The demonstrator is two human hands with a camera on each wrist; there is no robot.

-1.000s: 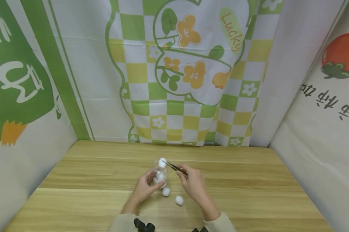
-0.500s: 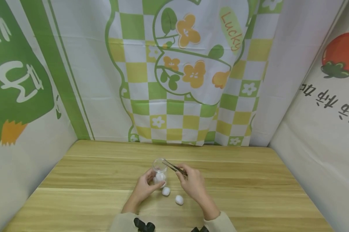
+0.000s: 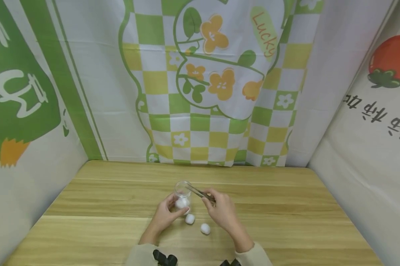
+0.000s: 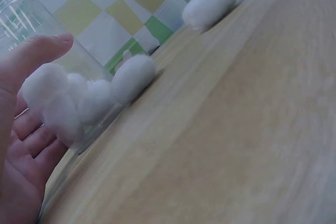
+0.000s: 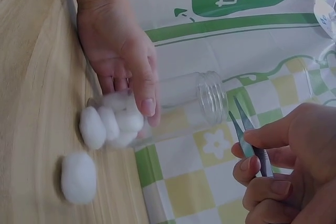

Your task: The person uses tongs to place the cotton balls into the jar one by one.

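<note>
My left hand (image 3: 165,218) grips a clear jar (image 5: 181,98) that stands upright on the table, thumb and fingers around its lower part. Several white cotton balls (image 5: 126,116) lie in the bottom of the jar. Its mouth has no lid on it. My right hand (image 3: 222,210) pinches a pair of tweezers (image 5: 247,142) between thumb and fingers. The tweezers' tips are spread, with nothing between them, right at the jar's rim. One loose cotton ball (image 3: 190,219) lies close beside the jar; another cotton ball (image 3: 205,229) lies farther right, nearer to me.
The wooden table (image 3: 270,214) extends to both sides of the hands. Behind it hangs a green and yellow checked curtain (image 3: 200,122). Printed cloth walls (image 3: 369,177) stand at left and right.
One second ago the tweezers held a cotton ball over the jar's mouth. It has dropped in among the others, and the tweezers' tips are apart. Both hands stay nearly in place.
</note>
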